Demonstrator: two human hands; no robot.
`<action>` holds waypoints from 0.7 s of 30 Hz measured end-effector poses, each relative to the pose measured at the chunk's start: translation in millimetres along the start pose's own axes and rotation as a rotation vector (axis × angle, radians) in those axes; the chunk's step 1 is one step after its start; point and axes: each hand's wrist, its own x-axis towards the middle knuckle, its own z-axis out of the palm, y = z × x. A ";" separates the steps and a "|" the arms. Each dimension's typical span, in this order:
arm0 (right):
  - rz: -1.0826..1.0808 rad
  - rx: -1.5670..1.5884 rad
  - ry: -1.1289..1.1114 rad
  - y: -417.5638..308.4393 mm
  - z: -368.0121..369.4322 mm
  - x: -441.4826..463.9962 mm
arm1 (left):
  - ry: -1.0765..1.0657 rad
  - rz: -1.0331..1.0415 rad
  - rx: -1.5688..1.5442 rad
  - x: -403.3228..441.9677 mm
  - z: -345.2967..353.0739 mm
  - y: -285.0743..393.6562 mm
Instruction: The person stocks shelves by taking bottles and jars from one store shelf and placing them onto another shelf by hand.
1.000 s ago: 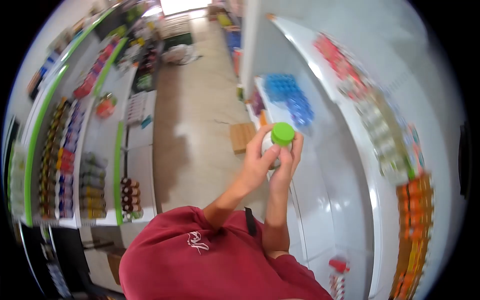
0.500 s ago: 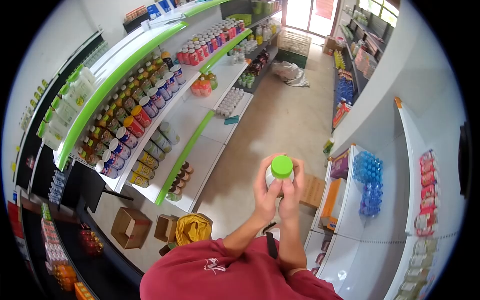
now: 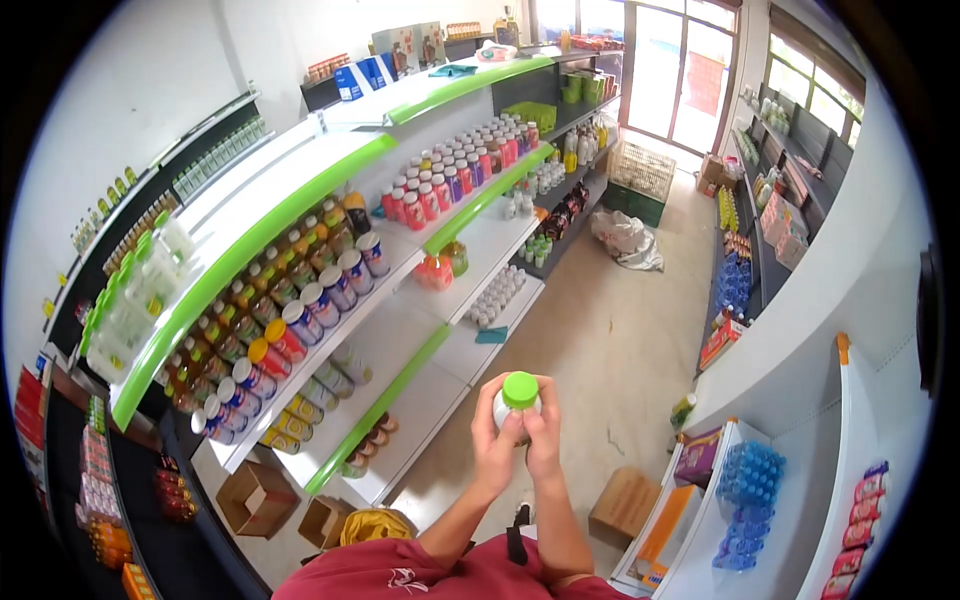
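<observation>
A white bottle with a bright green screw cap (image 3: 520,389) stands upright between my two hands, in front of my chest. My left hand (image 3: 492,440) wraps round its left side, and my right hand (image 3: 546,440) wraps round its right side. Both thumbs press together on the near face of the bottle. Fingers cover most of its body, so any label is hidden. Neither hand touches a shelf.
To the left a white shelf with green edging (image 3: 385,410) carries rows of drink bottles (image 3: 235,325) and cans (image 3: 320,303). Cardboard boxes (image 3: 625,505) lie on the floor. Blue bottle packs (image 3: 750,475) sit at right. A crate (image 3: 640,175) stands near the glass door.
The view has tilted up, showing more of the door and upper shelves. In it, my hands and the bottle appear lower and further left. Both hands keep their hold.
</observation>
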 end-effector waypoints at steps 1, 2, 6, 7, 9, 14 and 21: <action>0.012 0.021 -0.024 4.2 -3.5 14.2 | 0.018 -0.006 -0.010 11.8 2.0 -8.4; 0.025 0.042 -0.050 8.7 -6.3 29.2 | 0.031 -0.004 -0.005 24.8 2.7 -16.0; 0.070 0.131 -0.178 31.8 2.6 79.3 | 0.132 0.021 0.055 67.3 -8.7 -22.0; 0.079 0.122 -0.234 42.4 8.0 89.7 | 0.179 0.023 0.070 75.3 -14.7 -17.5; 0.118 0.136 -0.307 50.0 30.7 105.0 | 0.270 0.047 0.106 90.4 -34.4 -16.5; 0.142 0.138 -0.460 79.0 82.6 138.7 | 0.351 0.126 0.148 122.2 -85.5 -14.4; 0.150 0.240 -0.599 127.7 189.0 165.5 | 0.468 0.240 0.186 156.5 -189.2 16.5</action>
